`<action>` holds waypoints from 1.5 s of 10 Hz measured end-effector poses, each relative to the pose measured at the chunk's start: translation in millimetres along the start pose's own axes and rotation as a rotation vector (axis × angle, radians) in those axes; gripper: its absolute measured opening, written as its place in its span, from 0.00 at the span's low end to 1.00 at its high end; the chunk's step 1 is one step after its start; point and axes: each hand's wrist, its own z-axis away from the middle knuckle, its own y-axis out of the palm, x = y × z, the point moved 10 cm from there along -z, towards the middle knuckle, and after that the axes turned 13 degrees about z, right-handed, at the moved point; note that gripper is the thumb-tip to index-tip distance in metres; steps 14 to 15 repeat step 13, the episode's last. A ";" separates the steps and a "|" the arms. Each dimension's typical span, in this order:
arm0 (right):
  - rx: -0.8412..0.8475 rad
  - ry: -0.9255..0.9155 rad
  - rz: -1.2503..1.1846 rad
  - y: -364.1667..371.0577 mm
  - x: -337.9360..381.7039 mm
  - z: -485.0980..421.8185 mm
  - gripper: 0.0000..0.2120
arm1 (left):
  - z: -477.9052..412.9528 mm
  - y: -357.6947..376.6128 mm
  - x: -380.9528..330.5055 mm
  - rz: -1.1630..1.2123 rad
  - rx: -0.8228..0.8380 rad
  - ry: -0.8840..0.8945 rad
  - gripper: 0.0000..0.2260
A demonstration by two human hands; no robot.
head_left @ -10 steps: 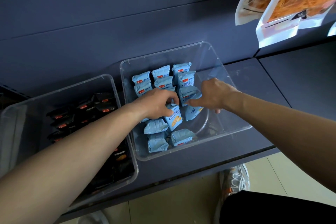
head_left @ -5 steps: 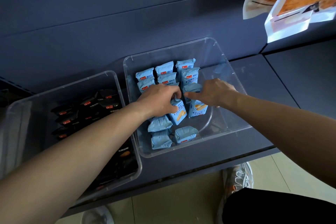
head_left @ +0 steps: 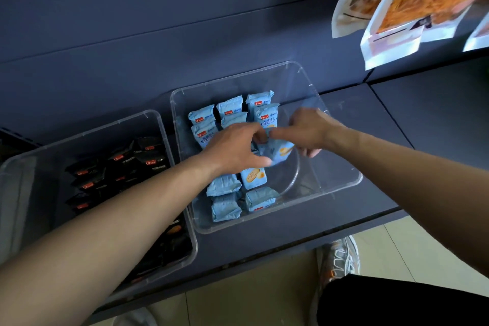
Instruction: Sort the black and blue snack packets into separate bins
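Two clear plastic bins sit side by side on a dark shelf. The right bin [head_left: 341, 188] holds several blue snack packets [head_left: 230, 108] in rows. The left bin [head_left: 158, 124] holds several black snack packets [head_left: 149, 159]. Both my hands are inside the right bin. My left hand [head_left: 235, 148] and my right hand [head_left: 309, 130] meet over one blue packet [head_left: 280, 152], each with fingers pinched on it, and it is tilted. My left forearm crosses over the left bin's near right corner and hides part of the black packets.
Large orange-and-white snack bags [head_left: 412, 2] hang at the upper right above the shelf. The shelf's front edge [head_left: 291, 241] runs below the bins, with tiled floor and a sneaker [head_left: 338, 259] beneath. The right half of the blue bin's floor is bare.
The blue packet between my hands has lifted and tilted to the right. My right hand moved up and its fingers closed on it. The view shifted slightly.
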 end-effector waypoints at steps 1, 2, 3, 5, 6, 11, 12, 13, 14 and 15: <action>-0.029 -0.008 -0.137 -13.6 0.6 6.9 0.27 | -2.3 2.9 -3.0 0.146 -0.039 -0.049 0.26; -0.007 -0.013 -0.300 -9.9 -2.3 11.5 0.22 | -7.0 -8.2 -11.3 0.249 -0.100 0.015 0.20; -0.026 -0.032 -0.213 -9.9 -6.6 12.7 0.17 | -9.4 -21.9 -14.6 0.227 -0.108 0.046 0.17; -0.099 -0.101 0.033 -10.2 -1.7 13.8 0.14 | -13.6 -7.1 -0.3 0.035 -0.056 -0.046 0.18; -0.085 -0.120 0.122 1.0 0.2 10.9 0.14 | -20.0 -7.4 -3.4 -0.087 -0.181 -0.038 0.15; -0.060 -0.170 0.138 38.8 3.8 -10.1 0.07 | -22.4 -3.6 -3.1 -0.204 -0.163 0.009 0.20; -0.086 -0.156 0.226 29.8 10.7 -4.4 0.06 | -9.8 -21.4 -10.0 -0.157 -0.162 0.001 0.20; -0.134 -0.185 0.286 10.1 25.3 7.4 0.07 | 11.6 -49.2 -13.3 -0.175 -0.178 -0.022 0.20; -0.134 -0.185 0.286 10.1 25.3 7.4 0.07 | 11.6 -49.2 -13.3 -0.175 -0.178 -0.022 0.20; -0.134 -0.185 0.286 10.1 25.3 7.4 0.07 | 11.6 -49.2 -13.3 -0.175 -0.178 -0.022 0.20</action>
